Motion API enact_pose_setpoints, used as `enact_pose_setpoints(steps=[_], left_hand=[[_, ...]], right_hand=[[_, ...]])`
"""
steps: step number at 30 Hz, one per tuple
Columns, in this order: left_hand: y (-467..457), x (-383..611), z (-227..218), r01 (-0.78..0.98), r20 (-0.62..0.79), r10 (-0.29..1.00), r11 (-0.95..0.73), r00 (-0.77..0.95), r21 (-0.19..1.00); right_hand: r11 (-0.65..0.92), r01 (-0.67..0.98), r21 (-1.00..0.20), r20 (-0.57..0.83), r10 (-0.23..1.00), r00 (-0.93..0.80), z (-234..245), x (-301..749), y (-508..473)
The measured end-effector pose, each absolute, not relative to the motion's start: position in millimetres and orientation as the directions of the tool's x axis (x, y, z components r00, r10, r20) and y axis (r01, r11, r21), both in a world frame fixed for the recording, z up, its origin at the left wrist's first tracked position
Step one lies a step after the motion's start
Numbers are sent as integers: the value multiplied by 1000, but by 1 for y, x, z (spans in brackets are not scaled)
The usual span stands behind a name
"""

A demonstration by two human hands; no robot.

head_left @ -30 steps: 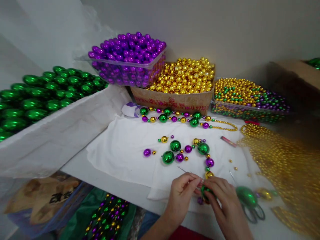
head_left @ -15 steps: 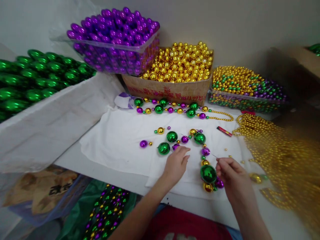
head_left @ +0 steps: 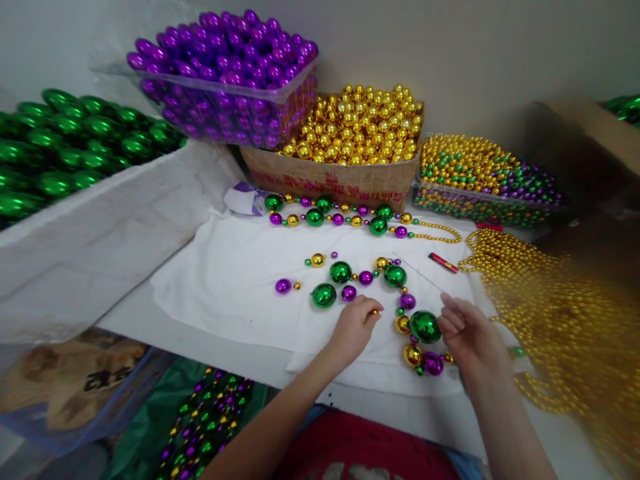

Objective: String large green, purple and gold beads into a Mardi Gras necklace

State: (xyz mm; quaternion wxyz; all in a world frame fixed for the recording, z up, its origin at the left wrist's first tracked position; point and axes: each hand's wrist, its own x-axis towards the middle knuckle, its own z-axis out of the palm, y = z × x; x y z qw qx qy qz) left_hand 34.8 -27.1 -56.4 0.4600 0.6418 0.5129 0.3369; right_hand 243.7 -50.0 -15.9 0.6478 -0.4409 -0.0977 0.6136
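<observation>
My left hand [head_left: 356, 328] pinches a small gold bead [head_left: 375, 311] between thumb and fingertips, low over the white cloth [head_left: 220, 293]. My right hand [head_left: 470, 337] is closed on a long thin needle [head_left: 417, 272] that points up and to the left. Beside that hand lies a string of beads, with a big green bead [head_left: 425, 327], gold beads and a purple bead [head_left: 433, 363]. Loose beads lie left of it: two large green ones [head_left: 324, 295], purple ones [head_left: 283, 286] and a gold one [head_left: 318, 260].
Behind the cloth lies a finished-looking bead necklace [head_left: 378, 226]. A tub of purple beads [head_left: 225, 87], a carton of gold beads [head_left: 330, 180] and a tub of small mixed beads [head_left: 465, 193] stand at the back. Gold bead chains [head_left: 550, 320] heap at right, near a red lighter [head_left: 443, 263].
My left hand has closed on a small gold bead. My right hand has lifted slightly, the needle now showing longer, and the big green bead has shifted up and right.
</observation>
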Motion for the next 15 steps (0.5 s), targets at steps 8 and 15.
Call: enact_pose_setpoints(steps=[8,15], left_hand=[[-55,40,-61,13,-268,932,274,243,962],[-60,31,-44,-268,-370,864,467,342,842]], right_hand=[[-266,-756,-599,-457,888,49,-15,256,-31],[-290,-617,-732,-420,905,73,28,257,-62]])
